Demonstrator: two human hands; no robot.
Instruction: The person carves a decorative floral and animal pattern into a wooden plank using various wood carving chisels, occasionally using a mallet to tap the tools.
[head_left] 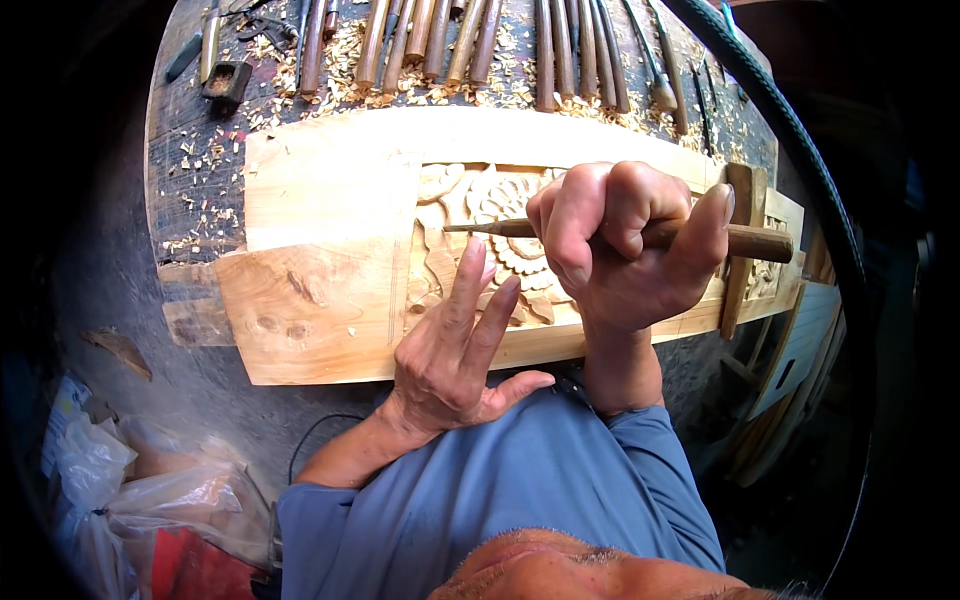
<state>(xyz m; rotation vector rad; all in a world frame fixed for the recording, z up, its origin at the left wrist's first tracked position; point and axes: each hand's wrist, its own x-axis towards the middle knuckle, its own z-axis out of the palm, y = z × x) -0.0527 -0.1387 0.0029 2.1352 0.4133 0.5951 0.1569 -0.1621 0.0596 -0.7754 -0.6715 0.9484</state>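
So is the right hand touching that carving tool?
Touching: the head view shows the right hand curled around the carving tool's wooden handle.

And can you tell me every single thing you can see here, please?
Worn wooden workbench: 1, dark grey, top
Flat carved wooden piece: 1, pale tan, across the bench
Slim pointed wooden-handled tool: 1, brown, in the right hand
Wooden-handled tools: many, mostly brown, far side
Curly wood shavings: countless, pale yellow, around those tools
Small hollowed block: 1, black, top left
Wooden bar: 1, brown, across the carving's right part
Thick hose or cable: 1, dark, right
Clear plastic bag: at least 1, whitish, lower left
Blue-grey shirt: 1, bottom
Left hand: 1, bare, by the carving
Right hand: 1, bare, gripping the tool
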